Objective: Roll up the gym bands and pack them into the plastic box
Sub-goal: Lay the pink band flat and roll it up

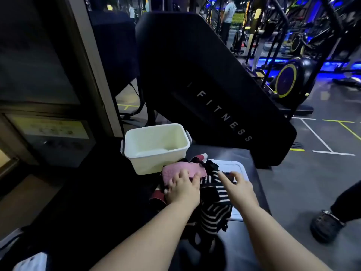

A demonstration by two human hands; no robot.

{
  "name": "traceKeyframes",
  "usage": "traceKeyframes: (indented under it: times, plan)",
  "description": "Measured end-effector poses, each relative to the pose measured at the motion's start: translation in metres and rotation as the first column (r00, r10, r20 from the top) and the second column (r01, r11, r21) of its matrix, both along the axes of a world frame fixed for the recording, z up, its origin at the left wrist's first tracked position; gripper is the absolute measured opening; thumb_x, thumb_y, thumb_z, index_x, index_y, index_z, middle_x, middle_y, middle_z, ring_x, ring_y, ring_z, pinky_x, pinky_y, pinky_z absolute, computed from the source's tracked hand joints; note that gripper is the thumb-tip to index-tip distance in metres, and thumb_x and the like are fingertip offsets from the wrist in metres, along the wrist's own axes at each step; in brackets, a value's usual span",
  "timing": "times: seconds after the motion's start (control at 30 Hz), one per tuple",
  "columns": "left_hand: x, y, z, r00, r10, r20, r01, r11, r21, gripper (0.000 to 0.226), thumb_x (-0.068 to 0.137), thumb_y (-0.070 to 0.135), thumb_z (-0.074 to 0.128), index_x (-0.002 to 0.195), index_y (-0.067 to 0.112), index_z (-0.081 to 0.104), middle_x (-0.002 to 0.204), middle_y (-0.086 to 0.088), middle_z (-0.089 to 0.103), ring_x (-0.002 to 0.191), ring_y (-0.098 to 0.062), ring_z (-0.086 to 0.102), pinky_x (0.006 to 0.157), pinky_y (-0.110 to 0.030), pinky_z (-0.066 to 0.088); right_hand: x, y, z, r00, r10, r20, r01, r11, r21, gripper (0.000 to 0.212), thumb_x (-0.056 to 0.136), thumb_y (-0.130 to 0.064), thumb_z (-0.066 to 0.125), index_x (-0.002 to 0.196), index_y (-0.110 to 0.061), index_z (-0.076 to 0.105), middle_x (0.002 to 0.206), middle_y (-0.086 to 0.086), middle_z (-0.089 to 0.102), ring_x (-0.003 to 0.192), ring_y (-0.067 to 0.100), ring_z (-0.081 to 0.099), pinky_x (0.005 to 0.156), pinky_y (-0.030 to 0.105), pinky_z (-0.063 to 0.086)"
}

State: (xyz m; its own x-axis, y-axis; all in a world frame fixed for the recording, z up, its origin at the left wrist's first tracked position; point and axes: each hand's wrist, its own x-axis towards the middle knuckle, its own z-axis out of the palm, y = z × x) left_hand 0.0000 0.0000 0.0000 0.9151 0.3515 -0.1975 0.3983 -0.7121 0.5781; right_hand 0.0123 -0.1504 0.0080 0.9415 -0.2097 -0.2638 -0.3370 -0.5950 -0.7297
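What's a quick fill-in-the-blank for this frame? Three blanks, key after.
1. The plastic box stands open and ____ inside.
2. The left hand rests on a ____ band.
3. The lid lies flat on the box's ____ side, partly under the striped bands.
Missing words: empty; pink; right.

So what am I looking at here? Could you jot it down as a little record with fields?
place: gym, exercise machines behind
box: white plastic box, open, nothing visible inside
lid: white lid, flat to the right of the box, partly under the bands
bands: pink band and striped bands in a loose heap, none rolled
left hand: rests on the pink band
right hand: over the striped bands, grip unclear
packed so far: nothing
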Motion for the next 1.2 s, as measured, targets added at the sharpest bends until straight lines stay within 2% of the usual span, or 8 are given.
traceKeyframes:
  times: [0.17,0.37,0.53,0.67,0.83,1.03,1.13,1.2]
  plan:
    - [0.019,0.021,-0.051,0.99,0.132,-0.058,-0.131,0.991,0.023,0.067,0.095,0.065,0.028,0.152,0.033,0.012,0.16,0.001,0.008,0.141,-0.03,0.021,0.111,-0.048,0.022,0.017,0.008,-0.053,0.983,-0.078,-0.169,0.093,0.992,0.082,0.086,0.069,-0.085,0.049,0.145,-0.053,0.022,0.152,0.005,0.02,0.132,0.038,0.036,0.11,0.051,0.031]
    - [0.057,0.048,-0.096,0.929,0.35,-0.119,-0.368,0.91,-0.193,0.09,0.084,0.079,0.029,0.154,0.031,0.0,0.163,-0.006,-0.005,0.146,-0.036,0.01,0.115,-0.058,0.015,0.036,0.025,-0.093,0.97,-0.155,-0.187,0.173,0.982,0.081,0.092,0.072,-0.083,0.049,0.149,-0.05,0.011,0.161,0.003,-0.004,0.141,0.045,0.017,0.112,0.055,0.02]
    - [0.083,0.058,-0.125,0.877,0.438,-0.197,-0.48,0.815,-0.325,0.105,0.074,0.088,0.031,0.155,0.029,-0.003,0.16,-0.015,0.012,0.143,-0.042,0.015,0.117,-0.057,0.011,0.045,0.033,-0.112,0.975,-0.18,-0.127,0.192,0.977,0.093,0.093,0.071,-0.085,0.048,0.149,-0.048,0.014,0.161,0.002,0.001,0.141,0.043,0.014,0.111,0.055,0.021]
    - [0.087,0.063,-0.144,0.908,0.387,-0.164,-0.42,0.842,-0.338,0.1,0.075,0.086,0.035,0.154,0.035,0.0,0.155,-0.01,0.031,0.142,-0.036,0.018,0.117,-0.054,0.01,0.053,0.036,-0.128,0.979,-0.188,-0.075,0.194,0.978,0.08,0.098,0.063,-0.09,0.047,0.148,-0.05,0.017,0.159,0.005,0.009,0.14,0.041,0.018,0.11,0.052,0.023]
    - [0.084,0.069,-0.158,0.925,0.376,-0.052,-0.368,0.856,-0.362,0.096,0.072,0.082,0.051,0.151,0.035,0.021,0.15,-0.007,0.04,0.141,-0.034,0.027,0.116,-0.054,0.018,0.057,0.038,-0.142,0.983,-0.185,-0.013,0.185,0.979,0.081,0.1,0.061,-0.09,0.051,0.146,-0.05,0.018,0.158,0.007,0.016,0.14,0.039,0.022,0.11,0.049,0.024]
    - [0.083,0.061,-0.172,0.929,0.362,0.08,-0.249,0.77,-0.587,0.112,0.038,0.091,0.048,0.135,0.035,0.047,0.131,-0.002,0.06,0.12,-0.034,0.054,0.107,-0.051,0.036,0.059,0.039,-0.152,0.987,-0.117,0.114,0.097,0.982,0.165,0.108,0.052,-0.092,0.053,0.145,-0.043,0.029,0.15,0.007,0.037,0.136,0.027,0.037,0.113,0.052,0.026]
    - [0.072,0.055,-0.167,0.936,0.321,0.147,-0.157,0.751,-0.642,0.103,0.046,0.086,0.052,0.132,0.029,0.048,0.127,-0.004,0.061,0.115,-0.033,0.058,0.105,-0.048,0.041,0.054,0.041,-0.157,0.976,-0.119,0.18,0.073,0.967,0.246,0.105,0.052,-0.086,0.06,0.143,-0.043,0.033,0.146,0.005,0.041,0.131,0.027,0.043,0.112,0.05,0.031]
    - [0.063,0.052,-0.162,0.933,0.303,0.195,-0.096,0.73,-0.677,0.087,0.067,0.074,0.062,0.136,0.023,0.045,0.131,-0.008,0.059,0.117,-0.033,0.056,0.104,-0.044,0.042,0.052,0.043,-0.16,0.972,-0.116,0.202,0.048,0.948,0.313,0.099,0.057,-0.081,0.066,0.142,-0.042,0.035,0.144,0.003,0.043,0.13,0.025,0.044,0.109,0.044,0.035]
